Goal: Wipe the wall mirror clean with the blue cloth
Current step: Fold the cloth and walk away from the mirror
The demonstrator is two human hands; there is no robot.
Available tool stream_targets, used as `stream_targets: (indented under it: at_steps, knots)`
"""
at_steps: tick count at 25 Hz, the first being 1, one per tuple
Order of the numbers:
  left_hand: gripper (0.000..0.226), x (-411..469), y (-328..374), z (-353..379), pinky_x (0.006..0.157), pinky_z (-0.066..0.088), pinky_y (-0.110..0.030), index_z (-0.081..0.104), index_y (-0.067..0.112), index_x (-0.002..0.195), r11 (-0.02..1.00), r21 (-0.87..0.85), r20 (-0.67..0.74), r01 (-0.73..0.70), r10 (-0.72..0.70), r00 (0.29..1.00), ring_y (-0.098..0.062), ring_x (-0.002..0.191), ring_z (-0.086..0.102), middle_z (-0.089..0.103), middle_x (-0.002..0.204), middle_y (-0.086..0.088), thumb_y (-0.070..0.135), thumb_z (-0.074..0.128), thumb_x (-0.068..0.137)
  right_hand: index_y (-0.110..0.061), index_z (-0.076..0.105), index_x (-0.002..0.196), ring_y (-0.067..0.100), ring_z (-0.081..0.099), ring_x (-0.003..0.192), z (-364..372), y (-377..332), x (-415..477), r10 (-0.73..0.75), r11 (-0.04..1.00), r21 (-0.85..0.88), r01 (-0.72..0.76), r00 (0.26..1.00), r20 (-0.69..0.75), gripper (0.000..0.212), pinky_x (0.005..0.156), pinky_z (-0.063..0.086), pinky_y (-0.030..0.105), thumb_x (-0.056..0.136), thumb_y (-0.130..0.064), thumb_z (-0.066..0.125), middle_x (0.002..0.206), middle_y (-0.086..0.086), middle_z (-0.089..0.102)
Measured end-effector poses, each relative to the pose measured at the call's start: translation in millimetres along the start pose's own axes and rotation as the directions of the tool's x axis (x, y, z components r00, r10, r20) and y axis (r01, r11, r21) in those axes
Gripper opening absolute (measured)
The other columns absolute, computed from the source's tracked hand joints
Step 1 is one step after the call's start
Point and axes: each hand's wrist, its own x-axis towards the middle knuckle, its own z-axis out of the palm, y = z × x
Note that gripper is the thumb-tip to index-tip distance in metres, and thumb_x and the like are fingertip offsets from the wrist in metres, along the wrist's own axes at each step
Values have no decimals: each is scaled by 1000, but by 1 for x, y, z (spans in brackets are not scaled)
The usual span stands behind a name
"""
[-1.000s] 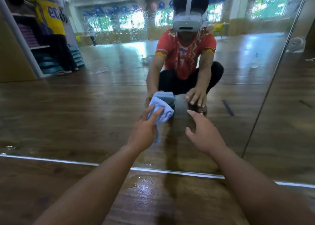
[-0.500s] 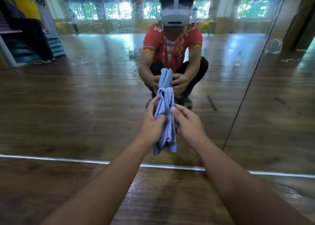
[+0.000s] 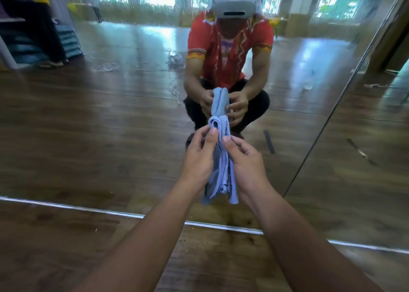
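Observation:
The wall mirror [image 3: 115,119] fills the view ahead, its metal bottom strip meeting the wooden floor. A folded blue cloth [image 3: 222,165] hangs upright between both hands, just in front of the glass and off its surface. My left hand [image 3: 200,156] grips the cloth's left side, thumb on top. From the right, my right hand [image 3: 245,159] pinches the folds with thumb and fingers. My own crouched reflection, holding the cloth, shows in the mirror.
A vertical seam [image 3: 327,123] splits the mirror into a left and a right panel. Wet streaks and droplets cover the upper glass [image 3: 137,6]. The wooden floor [image 3: 66,254] below looks damp near the strip. A standing person's legs are reflected at far left [image 3: 48,37].
A second ago my left hand alone held the cloth against the glass. The right hand came in and took hold of it, and the cloth now hangs folded off the mirror between both hands.

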Motion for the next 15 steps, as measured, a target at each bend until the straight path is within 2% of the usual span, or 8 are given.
stream_targets:
  at_steps: [3,6,9,11,13,15]
  knots:
    - [33,-9,67,12,93,56,-42,63,16,114,1000,-22,-2,15,-15,1000,-23,99,71,73,106,-11,44,58,96,-9,72,113,29,74,102,26,-56,-12,30,998,-49,-30,999,-19,26,99,56,51,88,-13,77,104,11,78]
    - [19,-10,144,21,81,55,-31,63,16,106,998,54,-33,19,-18,999,-12,86,69,72,92,0,32,52,103,-6,70,109,30,75,96,56,-127,-26,96,995,-5,-96,995,-40,19,90,61,43,90,-9,75,101,14,77]
    - [21,-10,222,26,83,54,-34,65,24,100,992,104,-113,73,-61,992,-11,86,67,73,93,1,32,45,107,-9,71,102,25,74,89,85,-196,-42,175,985,13,-174,982,-69,8,75,61,35,98,-13,65,100,15,77]
    - [24,-8,277,26,80,53,-33,65,23,98,988,52,-199,144,-131,971,-12,84,65,72,92,0,32,44,106,-12,71,108,21,75,94,101,-239,-53,238,971,45,-235,967,-92,13,77,59,34,102,-16,59,104,10,78]
    - [26,-7,332,26,71,49,-29,62,19,91,982,-19,-266,188,-186,946,-12,77,59,67,83,2,31,45,107,-11,69,114,22,74,98,114,-281,-63,304,951,91,-296,947,-102,18,80,58,36,104,-19,56,107,9,78]
    - [27,-8,388,22,67,46,-25,61,17,89,980,-17,-303,198,-193,933,-9,75,57,64,80,3,31,46,106,-8,67,120,23,74,101,128,-327,-69,355,932,107,-346,932,-75,23,84,58,36,105,-21,54,110,10,77]
